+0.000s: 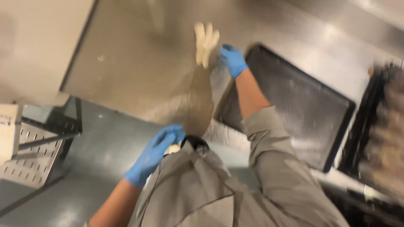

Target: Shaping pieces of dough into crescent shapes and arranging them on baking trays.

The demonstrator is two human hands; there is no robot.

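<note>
Head view, blurred by motion. A dark perforated tray (294, 105) lies flat on the steel counter (134, 71); its mesh shows bare, with no contents discernible. A second dark tray (370, 122) sits at the right edge, just beside the first; it carries brownish items (389, 130) too smeared to identify. At lower left stands a perforated metal rack (31, 157), apart from the counter, with a pale box (8, 130) at its edge. The right hand (232, 59), in a blue glove, is extended over the counter at the far left corner of the empty tray, fingers curled closed on a pale strip of dough (205, 47). The dough stands up and to the left of that hand, touching it at the fingertips, over bare counter and outside the tray. The left hand (155, 152), also blue-gloved, is held close to the body against the grey apron (198, 189), well apart from the dough; its fingers curve around a small pale lump (172, 148), the grip itself not clear enough to judge.
</note>
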